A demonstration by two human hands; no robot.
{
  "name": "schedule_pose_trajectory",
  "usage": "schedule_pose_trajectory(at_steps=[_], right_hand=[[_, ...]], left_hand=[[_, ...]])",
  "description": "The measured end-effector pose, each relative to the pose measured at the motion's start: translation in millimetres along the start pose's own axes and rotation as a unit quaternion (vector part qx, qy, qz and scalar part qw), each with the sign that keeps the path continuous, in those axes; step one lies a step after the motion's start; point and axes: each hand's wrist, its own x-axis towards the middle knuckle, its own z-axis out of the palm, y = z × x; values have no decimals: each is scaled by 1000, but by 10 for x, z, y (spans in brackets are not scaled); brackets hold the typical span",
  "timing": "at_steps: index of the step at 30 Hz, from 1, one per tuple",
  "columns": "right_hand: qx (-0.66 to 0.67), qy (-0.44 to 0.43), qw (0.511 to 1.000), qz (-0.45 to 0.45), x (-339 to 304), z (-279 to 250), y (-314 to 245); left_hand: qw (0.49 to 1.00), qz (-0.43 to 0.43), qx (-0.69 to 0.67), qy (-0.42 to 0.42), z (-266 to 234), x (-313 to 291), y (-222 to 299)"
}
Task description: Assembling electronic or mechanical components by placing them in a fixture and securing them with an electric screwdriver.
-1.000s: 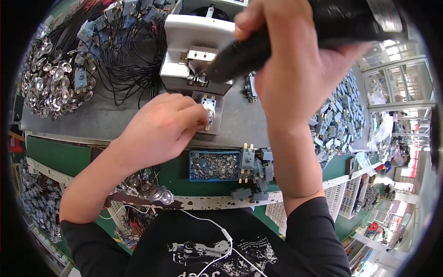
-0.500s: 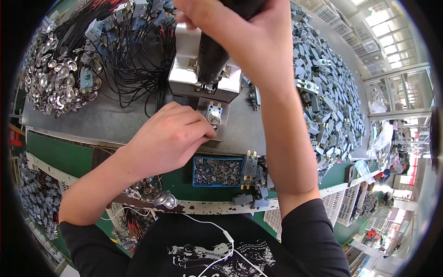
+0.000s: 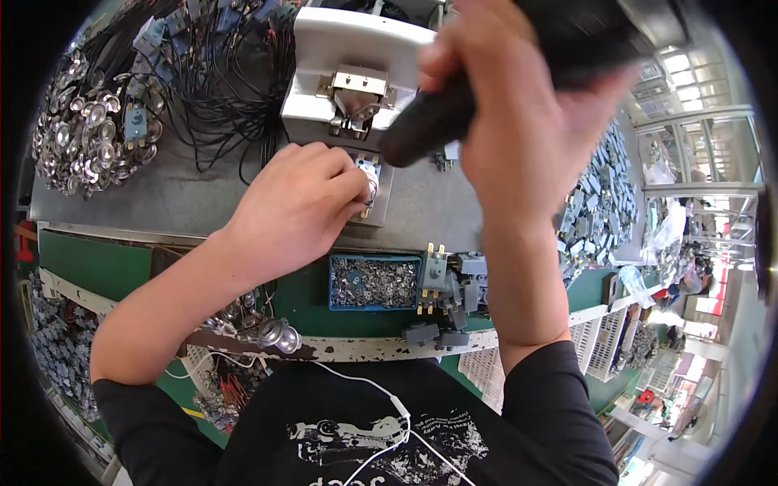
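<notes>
Head view: a bright room (image 3: 705,251) lies beyond the right edge of the metal workbench (image 3: 433,206), which carries a heap of gray switches (image 3: 600,202). The right hand (image 3: 527,121) clenches a black power tool (image 3: 567,40) above the bench. On the green ledge (image 3: 105,257) along the bench's front edge, a blue tray (image 3: 374,308) holds small metal pieces (image 3: 374,279). Near that edge, on a metal plate (image 3: 386,201), the left hand (image 3: 296,194), fingers bent, grasps one gray switch (image 3: 370,170), partly hidden, with brass-coloured terminals (image 3: 365,214) and a shiny round collar (image 3: 374,181).
</notes>
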Motion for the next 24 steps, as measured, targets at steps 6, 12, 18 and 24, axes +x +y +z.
schedule_pose_trajectory(at_steps=[6, 12, 18, 24], right_hand=[[9, -37, 997, -64, -165, -205, 20], [28, -80, 987, -133, -260, -327, 73], [45, -56, 995, -76, -275, -348, 33], [53, -74, 994, -66, -293, -377, 123]], left_hand=[[999, -29, -21, -2, 64, -28, -21], [999, -37, -16, 9, 63, -31, 5], [999, -42, -17, 2, 46, -51, 3], [999, -48, -12, -4, 58, -36, -1]])
